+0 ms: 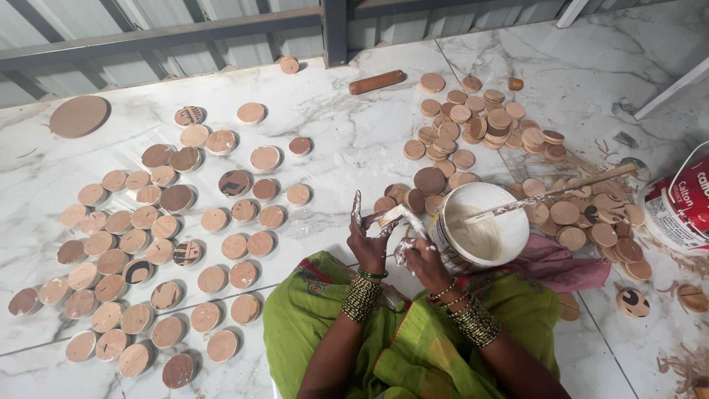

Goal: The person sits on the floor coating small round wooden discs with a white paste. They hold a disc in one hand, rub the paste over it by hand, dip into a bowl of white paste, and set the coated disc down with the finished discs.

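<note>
My left hand (367, 238) holds a small round wooden disc (387, 217) edge-on, fingers smeared with white paste. My right hand (422, 258), also smeared, grips a white-coated brush or spatula (410, 219) whose tip touches the disc. Both hands hover over my lap in green cloth (413, 340), just left of a round tub of whitish paste (484, 224). A long wooden stick (561, 190) rests in the tub, leaning over its right rim.
Several round wooden discs lie spread on the marble floor at left (148, 244). A heap of discs (480, 122) sits behind the tub, more at right (598, 222). A wooden roller (377, 82), a large disc (78, 116), a red-and-white bucket (683, 203), pink cloth (561, 266).
</note>
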{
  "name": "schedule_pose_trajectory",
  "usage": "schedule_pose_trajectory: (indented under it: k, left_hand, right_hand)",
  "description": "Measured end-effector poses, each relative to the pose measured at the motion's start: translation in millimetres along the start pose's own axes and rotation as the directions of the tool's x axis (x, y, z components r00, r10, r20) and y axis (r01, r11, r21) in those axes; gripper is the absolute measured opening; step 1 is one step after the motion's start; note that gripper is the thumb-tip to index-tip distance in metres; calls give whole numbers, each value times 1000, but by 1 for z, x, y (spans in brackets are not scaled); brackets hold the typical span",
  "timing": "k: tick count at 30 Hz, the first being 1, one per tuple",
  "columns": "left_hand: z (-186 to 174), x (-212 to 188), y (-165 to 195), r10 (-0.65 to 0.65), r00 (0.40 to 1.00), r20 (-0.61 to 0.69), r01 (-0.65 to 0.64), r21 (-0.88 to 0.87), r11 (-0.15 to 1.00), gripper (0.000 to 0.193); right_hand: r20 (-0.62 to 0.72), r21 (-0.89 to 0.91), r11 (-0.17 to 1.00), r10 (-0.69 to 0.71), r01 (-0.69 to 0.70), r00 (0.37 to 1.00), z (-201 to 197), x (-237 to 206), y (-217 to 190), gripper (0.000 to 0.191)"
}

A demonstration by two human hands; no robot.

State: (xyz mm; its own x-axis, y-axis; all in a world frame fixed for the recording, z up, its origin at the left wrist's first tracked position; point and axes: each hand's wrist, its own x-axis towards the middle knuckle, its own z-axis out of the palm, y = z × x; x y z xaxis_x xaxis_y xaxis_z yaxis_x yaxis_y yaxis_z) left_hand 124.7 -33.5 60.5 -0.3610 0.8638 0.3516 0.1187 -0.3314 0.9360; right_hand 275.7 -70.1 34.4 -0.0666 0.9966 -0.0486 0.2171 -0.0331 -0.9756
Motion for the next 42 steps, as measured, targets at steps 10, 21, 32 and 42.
schedule_pose_trajectory:
  k: [10,21,32,42]
  left_hand:
    - [3,-4,-6,-11,1000,4,11,28,1000,104]
    - [-1,3,5,-5,1000,3,4,45,999,106]
    - [4,5,-16,-148,989,2,146,-149,978,108]
    - [5,5,-11,-118,993,13,117,70,991,107]
  right_hand:
    - [47,-495,799,-367,341,929,5,-3,3,22]
    - [-26,-157,988,-10,6,1000,-6,8,-3,29]
    - [5,262,961,94,-92,996,-4,6,-14,33]
    - [126,19,999,45,-48,991,-4,10,-3,22]
